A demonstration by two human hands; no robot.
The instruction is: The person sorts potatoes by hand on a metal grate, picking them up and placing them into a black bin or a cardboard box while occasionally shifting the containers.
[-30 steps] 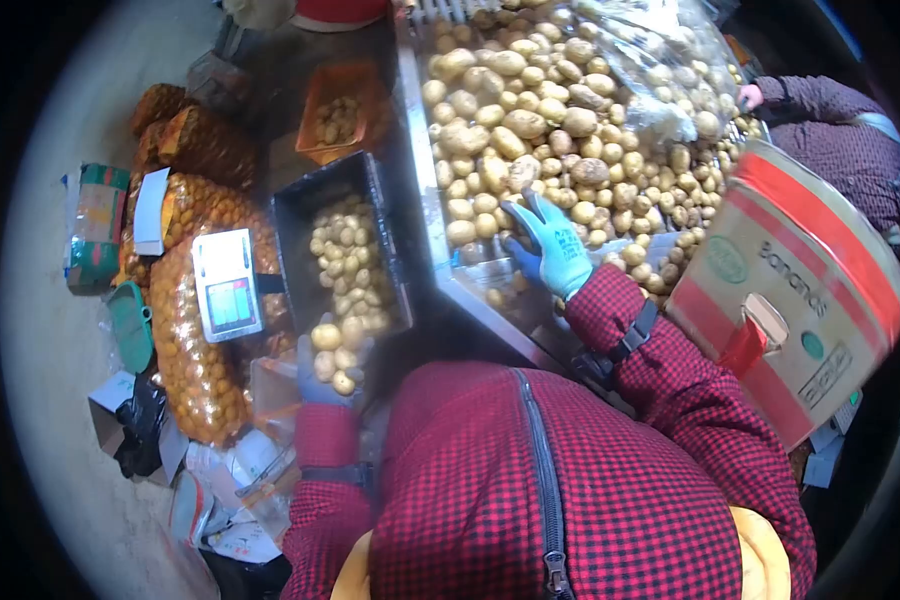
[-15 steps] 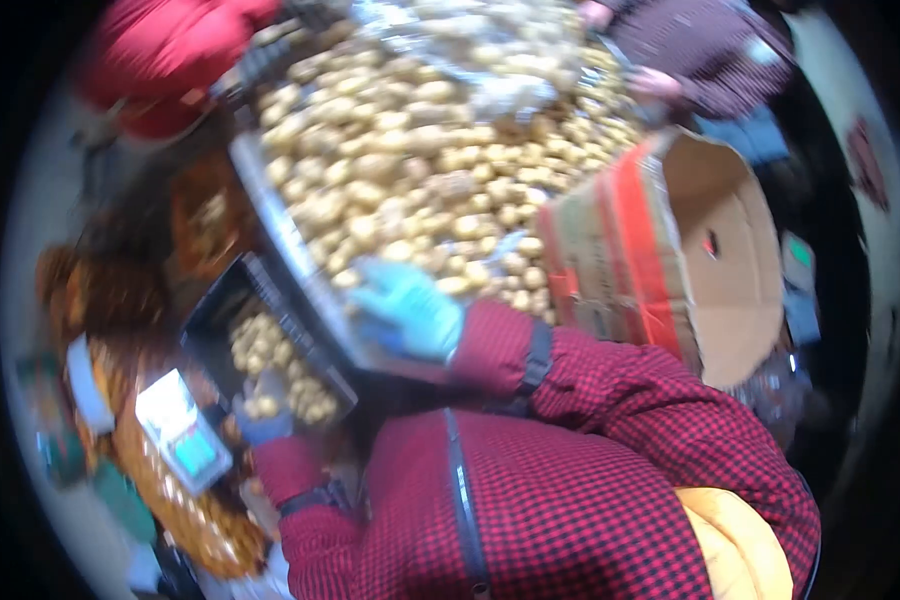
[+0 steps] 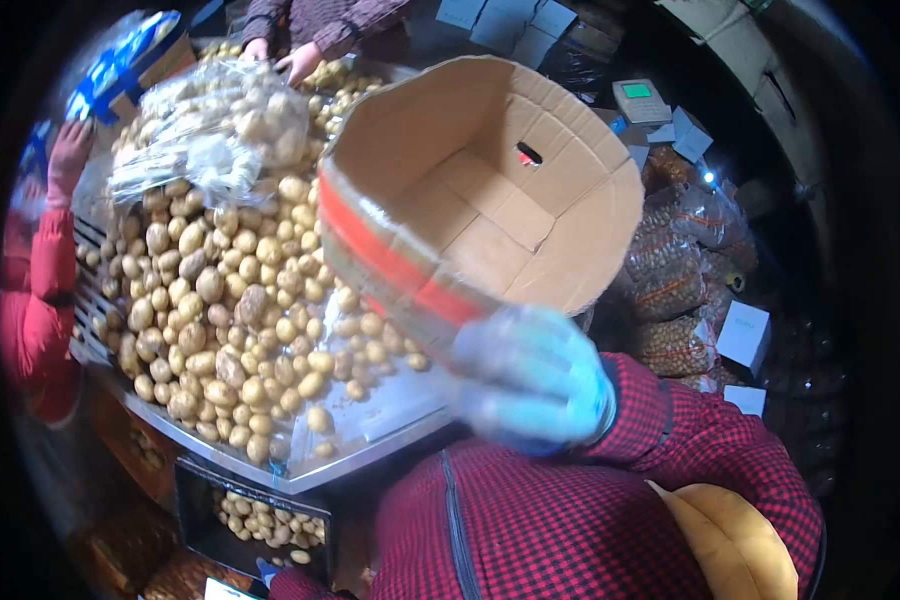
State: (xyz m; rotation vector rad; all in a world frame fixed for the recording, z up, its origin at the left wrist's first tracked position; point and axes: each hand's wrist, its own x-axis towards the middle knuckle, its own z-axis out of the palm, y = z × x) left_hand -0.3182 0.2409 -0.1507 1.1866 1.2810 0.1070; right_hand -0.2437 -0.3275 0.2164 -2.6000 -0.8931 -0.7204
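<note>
Your gloved right hand [image 3: 530, 385] meets the lower rim of the empty cardboard box [image 3: 490, 215], tilted mouth-up over the potatoes [image 3: 220, 300] on the tabletop [image 3: 370, 450]. Blur hides whether its grip is closed. Hold the rim firmly, since the tilted box would probably tip otherwise

Loose potatoes [image 3: 220, 300] cover a metal table [image 3: 390, 412], a clear plastic bag [image 3: 210, 130] of more lying on the heap, as a red-sleeved worker [image 3: 35, 310] stands at its left edge. Below sits a black crate [image 3: 192, 482] of potatoes; filled net sacks [image 3: 670, 275] are stacked at right.
</note>
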